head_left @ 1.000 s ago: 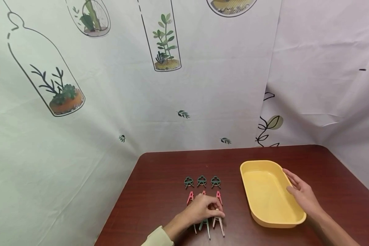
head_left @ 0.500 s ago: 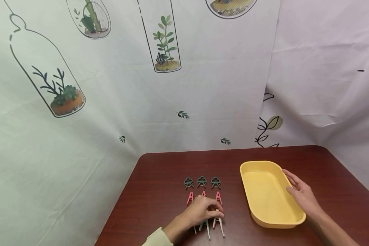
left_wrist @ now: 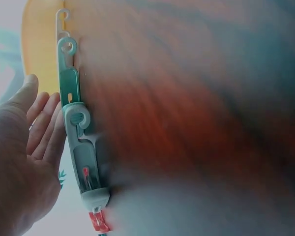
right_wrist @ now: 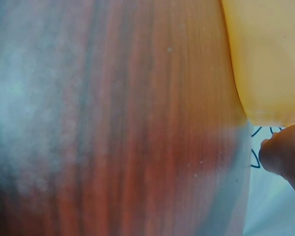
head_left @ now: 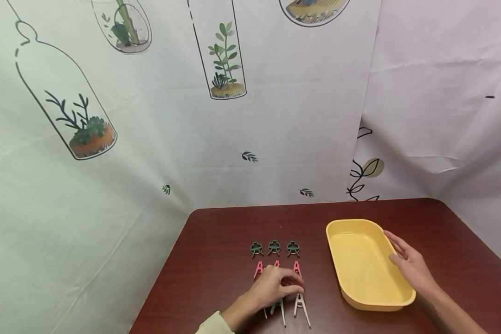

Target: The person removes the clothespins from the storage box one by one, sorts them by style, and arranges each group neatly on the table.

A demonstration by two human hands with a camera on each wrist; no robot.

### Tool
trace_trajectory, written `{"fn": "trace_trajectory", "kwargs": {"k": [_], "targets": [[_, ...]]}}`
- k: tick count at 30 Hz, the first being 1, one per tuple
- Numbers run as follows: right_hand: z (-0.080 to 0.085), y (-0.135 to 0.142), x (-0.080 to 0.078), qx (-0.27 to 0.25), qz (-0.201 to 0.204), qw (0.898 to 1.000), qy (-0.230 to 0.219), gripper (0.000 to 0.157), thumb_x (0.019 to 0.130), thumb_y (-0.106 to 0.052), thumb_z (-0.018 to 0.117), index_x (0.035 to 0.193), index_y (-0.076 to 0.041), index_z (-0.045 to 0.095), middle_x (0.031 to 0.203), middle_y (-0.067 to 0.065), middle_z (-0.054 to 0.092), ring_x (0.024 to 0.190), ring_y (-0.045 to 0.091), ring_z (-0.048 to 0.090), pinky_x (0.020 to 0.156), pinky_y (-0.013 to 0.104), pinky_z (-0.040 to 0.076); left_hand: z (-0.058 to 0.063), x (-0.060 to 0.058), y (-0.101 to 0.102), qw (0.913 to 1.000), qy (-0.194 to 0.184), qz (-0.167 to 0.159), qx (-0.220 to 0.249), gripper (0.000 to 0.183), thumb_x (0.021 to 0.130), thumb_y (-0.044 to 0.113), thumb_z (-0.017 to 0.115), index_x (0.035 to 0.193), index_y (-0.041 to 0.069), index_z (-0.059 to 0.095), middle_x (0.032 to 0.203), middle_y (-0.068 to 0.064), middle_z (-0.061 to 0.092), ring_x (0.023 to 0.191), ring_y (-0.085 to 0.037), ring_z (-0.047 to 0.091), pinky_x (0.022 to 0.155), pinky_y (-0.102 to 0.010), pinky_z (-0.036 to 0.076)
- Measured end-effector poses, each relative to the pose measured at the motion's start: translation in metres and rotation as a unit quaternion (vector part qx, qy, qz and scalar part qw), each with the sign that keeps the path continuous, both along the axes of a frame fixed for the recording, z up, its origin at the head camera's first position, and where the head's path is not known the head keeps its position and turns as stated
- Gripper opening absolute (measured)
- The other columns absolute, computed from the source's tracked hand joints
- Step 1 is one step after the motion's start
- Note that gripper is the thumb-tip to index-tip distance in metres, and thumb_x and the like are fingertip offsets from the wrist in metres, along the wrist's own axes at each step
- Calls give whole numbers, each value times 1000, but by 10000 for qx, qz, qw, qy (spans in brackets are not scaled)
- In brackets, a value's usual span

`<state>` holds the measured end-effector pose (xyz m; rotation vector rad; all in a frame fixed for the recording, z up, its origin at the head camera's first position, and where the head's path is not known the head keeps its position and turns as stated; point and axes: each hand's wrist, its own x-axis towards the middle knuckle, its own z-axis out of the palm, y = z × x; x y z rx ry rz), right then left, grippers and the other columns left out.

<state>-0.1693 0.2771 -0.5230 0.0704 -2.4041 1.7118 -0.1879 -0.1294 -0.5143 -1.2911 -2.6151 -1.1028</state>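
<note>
My left hand (head_left: 272,285) is over a row of long-legged plastic clothespins, its thumb and fingertips near the head of the pale pink clothespin (head_left: 299,302). Beside it to the left is a mint green clothespin (head_left: 279,308), partly under the hand. The left wrist view has these in line: a grey-white clothespin (left_wrist: 84,157), the green one (left_wrist: 69,81), and the pale one (left_wrist: 62,24) farthest. The fingers there lie loosely extended behind the row, with no pinch visible. My right hand (head_left: 413,266) grips the right rim of a yellow plastic tray (head_left: 346,278), thumb over the edge.
Behind the left hand stand pink clothespins (head_left: 297,269), one mostly hidden. Farther back is a row of dark green round clips (head_left: 274,247). All sit on a dark red-brown table (head_left: 221,241) with a printed cloth wall (head_left: 275,130) behind.
The pale pink clothespin has shifted slightly toward the table's near side and to the right, out from the left fingertips. Both hands and the tray have stayed almost in place.
</note>
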Motion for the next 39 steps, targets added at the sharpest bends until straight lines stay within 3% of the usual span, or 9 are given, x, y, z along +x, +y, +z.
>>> {"fn": "trace_trajectory", "kwargs": {"k": [5,12,16,19,23,25,29,34,39], "targets": [[0,0,0,88,-15,9999,-69,61,108,-1,51,165,3,28,162,22,33,105,-14,61,73,29,62,-1,0,-1,9951,-775,-106,599,16,93,15,83,107,7,78,95,7,80,87,10,69,75,-15,57],[-1,1,1,-26,-18,10000,41,60,107,-1,52,164,2,31,148,-21,44,105,-12,63,73,28,62,-2,-2,0,9851,-1241,-206,1170,26,92,8,83,116,5,74,105,-7,80,94,-4,74,81,-23,60],[0,2,1,-80,-16,9999,60,60,107,0,52,164,3,31,140,-30,45,104,-12,63,72,28,62,-2,-3,0,9802,-1369,-180,1420,30,92,8,84,120,4,73,110,-9,79,97,-13,76,83,-26,61],[1,2,2,-20,-26,10000,43,60,107,0,51,163,3,31,152,-16,44,105,-13,62,73,27,62,-1,-3,-1,9783,-1401,-92,1521,31,92,10,84,120,6,72,111,-9,79,97,-15,76,84,-27,61],[3,1,2,172,-36,9998,65,60,107,1,51,163,6,30,161,27,38,106,-17,57,73,26,61,1,-2,-4,9771,-1431,-18,1578,27,93,9,82,118,5,73,109,-15,78,96,-11,74,84,-29,61],[4,0,1,274,-38,9996,99,59,107,2,50,162,7,30,157,39,35,106,-19,55,73,25,61,2,-1,-5,9763,-1463,22,1597,24,94,7,81,117,5,74,108,-16,78,95,-8,73,84,-29,61],[6,0,1,409,-21,9991,118,59,106,3,50,162,8,30,156,42,36,106,-21,52,73,24,61,4,-1,-7,9772,-1345,159,1634,17,96,3,77,113,5,77,110,-10,79,96,-8,73,83,-28,60],[6,0,2,412,70,9990,169,57,109,-1,49,162,7,29,155,42,36,105,-17,57,73,26,62,9,-3,-13,9844,-878,422,1463,12,100,10,74,111,10,80,109,3,80,95,-12,73,81,-29,60],[8,0,0,420,225,9983,331,57,112,-5,48,163,7,26,157,42,34,107,-15,59,75,24,61,15,-3,-20,9876,-433,752,1308,14,100,8,73,110,14,80,109,4,79,97,-6,71,83,-28,60]]}}
